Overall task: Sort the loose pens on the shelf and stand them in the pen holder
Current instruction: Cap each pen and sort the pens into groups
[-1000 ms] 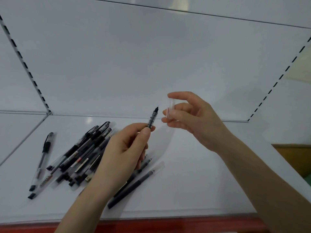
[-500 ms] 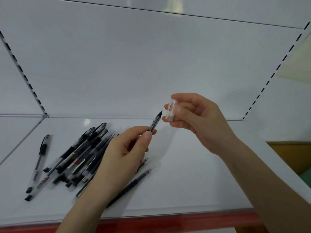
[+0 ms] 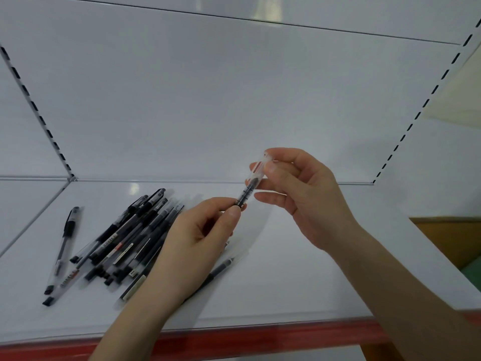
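My left hand point(image 3: 197, 238) grips a black pen point(image 3: 244, 195) by its barrel, tip pointing up and right. My right hand point(image 3: 299, 194) pinches a clear pen cap point(image 3: 257, 169) between thumb and fingers, and the pen's tip sits inside the cap's mouth. A pile of several black and clear pens point(image 3: 125, 238) lies on the white shelf point(image 3: 286, 277) to the left of my left hand. One pen point(image 3: 63, 246) lies apart at the far left, and another pen point(image 3: 221, 269) lies partly under my left wrist. No pen holder is in view.
The shelf has a white back panel point(image 3: 234, 100) and slotted uprights point(image 3: 36, 110) at left and right. A red strip point(image 3: 260, 337) runs along the shelf's front edge. Beyond the right end sits a brown surface point(image 3: 453, 235).
My two hands came together: the clear cap, held apart from the pen tip before, now sits over the tip. The pens on the shelf have not moved.
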`<action>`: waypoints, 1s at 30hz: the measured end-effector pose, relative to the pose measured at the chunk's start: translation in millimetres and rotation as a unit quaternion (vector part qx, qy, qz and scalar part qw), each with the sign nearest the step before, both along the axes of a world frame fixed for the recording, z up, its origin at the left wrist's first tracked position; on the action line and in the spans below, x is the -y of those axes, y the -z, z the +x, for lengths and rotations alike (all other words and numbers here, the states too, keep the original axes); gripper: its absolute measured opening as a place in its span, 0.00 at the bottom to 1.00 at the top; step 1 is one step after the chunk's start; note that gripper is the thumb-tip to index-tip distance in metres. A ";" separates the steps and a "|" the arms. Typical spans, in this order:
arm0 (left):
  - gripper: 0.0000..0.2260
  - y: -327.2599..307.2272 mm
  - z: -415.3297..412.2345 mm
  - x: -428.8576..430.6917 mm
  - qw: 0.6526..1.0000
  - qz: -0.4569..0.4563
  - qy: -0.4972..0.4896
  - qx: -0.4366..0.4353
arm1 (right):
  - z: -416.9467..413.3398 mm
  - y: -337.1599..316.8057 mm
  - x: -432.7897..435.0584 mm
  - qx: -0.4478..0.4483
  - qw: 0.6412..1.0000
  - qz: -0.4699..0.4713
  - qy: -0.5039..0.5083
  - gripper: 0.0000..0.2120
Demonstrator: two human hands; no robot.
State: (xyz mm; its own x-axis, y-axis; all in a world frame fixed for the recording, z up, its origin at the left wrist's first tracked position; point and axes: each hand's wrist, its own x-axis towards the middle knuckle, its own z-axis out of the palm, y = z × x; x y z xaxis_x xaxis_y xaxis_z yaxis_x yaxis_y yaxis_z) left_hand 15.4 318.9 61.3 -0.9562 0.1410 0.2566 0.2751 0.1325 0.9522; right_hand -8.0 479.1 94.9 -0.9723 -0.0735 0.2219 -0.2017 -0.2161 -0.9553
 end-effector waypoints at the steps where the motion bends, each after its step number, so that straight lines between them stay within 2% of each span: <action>1: 0.06 1.0 0.4 0.2 1.000 -0.002 -0.001 -0.001 | 1.7 2.1 1.2 -0.002 1.000 0.011 0.000 0.07; 4: 0.07 4.4 1.4 0.9 0.999 -0.032 -0.010 -0.009 | 6.9 12.6 5.2 -0.003 0.999 0.031 0.021 0.08; 8: 0.09 16.6 4.3 0.8 0.995 -0.099 -0.010 -0.026 | 14.4 38.6 10.6 0.045 0.996 0.023 0.075 0.06; 11: 0.15 30.8 6.9 1.9 0.992 -0.129 -0.014 -0.010 | 20.8 57.8 16.0 0.077 0.992 0.024 0.094 0.05; 17: 0.18 45.3 7.8 3.3 0.985 -0.172 -0.026 0.015 | 26.4 75.4 18.1 0.116 0.987 0.020 0.106 0.05; 21: 0.15 45.1 9.6 3.3 0.981 -0.187 -0.040 0.023 | 20.7 69.8 12.9 0.117 0.987 0.078 0.078 0.05; 23: 0.11 47.1 9.7 5.3 0.973 -0.223 -0.060 -0.015 | 9.9 62.2 7.0 0.100 0.981 0.154 0.063 0.05; 25: 0.09 49.5 9.6 5.7 0.943 -0.312 -0.100 -0.064 | -8.4 57.4 -1.3 0.038 0.951 0.288 0.105 0.04; 27: 0.06 55.1 7.9 5.9 0.917 -0.368 -0.132 -0.085 | -32.0 57.2 -10.5 -0.025 0.890 0.427 0.159 0.06; 30: 0.05 63.8 3.4 10.7 0.901 -0.394 -0.157 -0.086 | -66.6 66.0 -23.2 -0.022 0.805 0.571 0.161 0.12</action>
